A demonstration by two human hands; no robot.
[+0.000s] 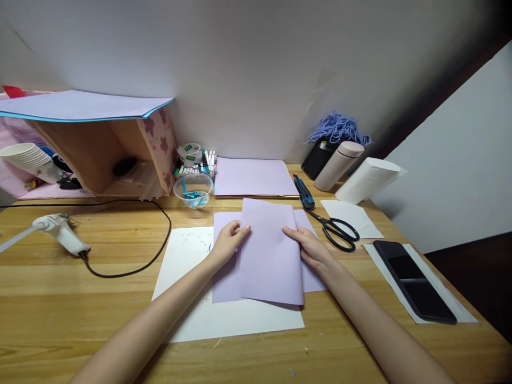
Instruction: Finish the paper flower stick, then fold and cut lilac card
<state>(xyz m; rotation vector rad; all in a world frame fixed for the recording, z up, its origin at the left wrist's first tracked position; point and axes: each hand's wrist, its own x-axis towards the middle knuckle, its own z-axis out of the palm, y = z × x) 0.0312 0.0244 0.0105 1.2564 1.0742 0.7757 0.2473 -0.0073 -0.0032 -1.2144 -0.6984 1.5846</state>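
Note:
A lilac sheet of paper is folded over on itself in the middle of the wooden table. It lies on a larger white sheet. My left hand grips the folded flap's left edge, fingers curled over it. My right hand holds the flap's right edge, its fingers pinching the paper. The fold's lower layer sticks out on both sides under my hands.
Black scissors and a blue box cutter lie right of the paper. A stack of lilac paper, a clear bowl and markers sit behind. A glue gun with its cable is left; a phone right.

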